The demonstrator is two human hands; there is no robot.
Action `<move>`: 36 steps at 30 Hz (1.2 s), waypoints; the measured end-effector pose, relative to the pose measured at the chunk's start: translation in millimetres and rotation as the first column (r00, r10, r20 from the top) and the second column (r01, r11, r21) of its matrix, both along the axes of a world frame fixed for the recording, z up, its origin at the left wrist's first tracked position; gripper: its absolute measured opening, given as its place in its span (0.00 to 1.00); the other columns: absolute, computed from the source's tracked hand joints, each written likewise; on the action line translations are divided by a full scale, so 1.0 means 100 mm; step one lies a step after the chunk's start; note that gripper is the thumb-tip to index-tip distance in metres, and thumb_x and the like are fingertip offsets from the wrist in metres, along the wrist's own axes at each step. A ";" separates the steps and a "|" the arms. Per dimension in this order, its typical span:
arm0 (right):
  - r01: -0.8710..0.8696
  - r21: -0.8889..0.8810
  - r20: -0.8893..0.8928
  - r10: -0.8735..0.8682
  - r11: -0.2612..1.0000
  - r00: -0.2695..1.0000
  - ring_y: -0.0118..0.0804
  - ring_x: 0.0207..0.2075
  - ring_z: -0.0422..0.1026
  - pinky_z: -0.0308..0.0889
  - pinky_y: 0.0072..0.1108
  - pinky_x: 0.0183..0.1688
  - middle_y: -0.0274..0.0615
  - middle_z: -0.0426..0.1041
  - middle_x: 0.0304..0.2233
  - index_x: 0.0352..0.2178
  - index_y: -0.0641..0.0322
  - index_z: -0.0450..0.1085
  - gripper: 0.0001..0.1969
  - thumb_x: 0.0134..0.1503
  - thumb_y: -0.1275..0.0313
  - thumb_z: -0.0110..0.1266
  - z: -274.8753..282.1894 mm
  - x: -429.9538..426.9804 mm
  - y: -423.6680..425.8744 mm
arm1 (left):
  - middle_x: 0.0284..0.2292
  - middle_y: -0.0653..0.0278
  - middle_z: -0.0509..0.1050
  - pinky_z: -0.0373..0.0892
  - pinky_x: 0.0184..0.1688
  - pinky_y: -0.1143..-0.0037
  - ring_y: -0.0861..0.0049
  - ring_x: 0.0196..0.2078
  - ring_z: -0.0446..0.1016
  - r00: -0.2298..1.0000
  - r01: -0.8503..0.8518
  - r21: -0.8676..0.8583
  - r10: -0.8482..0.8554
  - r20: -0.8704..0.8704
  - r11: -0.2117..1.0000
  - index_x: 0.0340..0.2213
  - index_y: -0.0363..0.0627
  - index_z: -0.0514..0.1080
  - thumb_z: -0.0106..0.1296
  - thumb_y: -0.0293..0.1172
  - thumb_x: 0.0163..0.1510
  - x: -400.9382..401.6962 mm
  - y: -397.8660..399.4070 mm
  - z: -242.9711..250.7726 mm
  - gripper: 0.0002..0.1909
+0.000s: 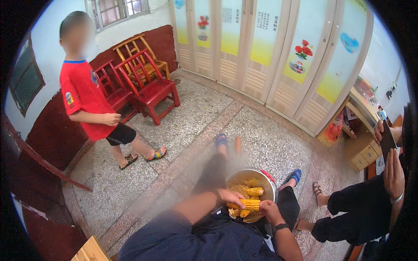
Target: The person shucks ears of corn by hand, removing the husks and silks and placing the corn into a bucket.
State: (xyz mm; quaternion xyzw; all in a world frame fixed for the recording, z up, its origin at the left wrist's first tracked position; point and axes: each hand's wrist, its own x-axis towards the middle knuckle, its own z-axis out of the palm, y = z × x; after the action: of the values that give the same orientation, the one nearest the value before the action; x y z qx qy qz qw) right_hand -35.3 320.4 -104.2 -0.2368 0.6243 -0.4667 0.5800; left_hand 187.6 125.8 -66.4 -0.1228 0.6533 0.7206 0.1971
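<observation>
A yellow ear of corn [250,205] lies crosswise over a round metal pot [273,191]. My left hand [231,197] grips its left part, thumb along the upper side. At the other end, the fingers of my right hand [271,210] pinch the tip; a dark band circles that wrist. Inside the pot are more ears, one of them a whole corn cob [254,191] with its cut end showing, and loose kernels [237,189] to the left. The pot stands between my legs, and its lower rim is partly hidden by my hands and clothing.
A person in a red shirt [85,94] stands at left by red wooden chairs [153,93]. Close at right, another person's hands [393,173] hold a flat dark device [388,140]. An orange stick-like object [238,145] lies beyond the pot. Wardrobes [254,84] line the back.
</observation>
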 end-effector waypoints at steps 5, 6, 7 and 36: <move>0.007 -0.015 0.014 -0.007 1.000 1.000 0.32 0.27 0.71 0.70 0.22 0.30 0.38 0.71 0.28 0.35 0.64 0.68 0.12 0.56 0.65 0.54 0.13 0.07 -0.01 | 0.38 0.67 0.75 0.66 0.44 0.77 0.81 0.42 0.69 0.998 0.049 -0.087 -0.052 -0.027 0.995 0.45 0.39 0.70 0.60 0.38 0.50 -0.07 0.00 -0.26 0.24; -0.011 0.002 -0.015 0.011 1.000 1.000 0.32 0.27 0.71 0.70 0.22 0.31 0.38 0.71 0.28 0.35 0.64 0.68 0.12 0.56 0.65 0.54 0.12 0.07 0.01 | 0.39 0.67 0.75 0.66 0.44 0.77 0.81 0.42 0.70 0.999 0.037 -0.088 -0.038 -0.017 0.995 0.46 0.39 0.70 0.60 0.40 0.50 -0.08 0.01 -0.26 0.25; -0.027 0.021 -0.043 0.028 0.999 0.999 0.31 0.27 0.71 0.70 0.22 0.31 0.38 0.71 0.28 0.35 0.64 0.68 0.12 0.56 0.64 0.54 0.11 0.05 0.00 | 0.39 0.66 0.75 0.66 0.44 0.76 0.80 0.41 0.70 1.000 0.024 -0.089 -0.025 -0.007 0.996 0.46 0.39 0.70 0.61 0.41 0.50 -0.08 0.02 -0.25 0.26; -0.032 -0.124 -0.124 0.016 0.992 0.992 0.23 0.28 0.69 0.66 0.17 0.30 0.30 0.70 0.28 0.37 0.63 0.70 0.16 0.53 0.63 0.60 0.10 0.13 0.04 | 0.41 0.67 0.73 0.64 0.48 0.80 0.82 0.44 0.69 1.000 -0.028 0.147 0.027 0.007 0.989 0.48 0.38 0.69 0.57 0.41 0.53 -0.06 0.06 -0.35 0.25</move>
State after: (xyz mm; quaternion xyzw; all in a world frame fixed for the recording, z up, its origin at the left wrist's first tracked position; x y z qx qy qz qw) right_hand -22.5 324.7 -94.3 -0.3087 0.6252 -0.4827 0.5299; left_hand 181.8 131.7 -101.8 -0.1187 0.5960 0.7692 0.1975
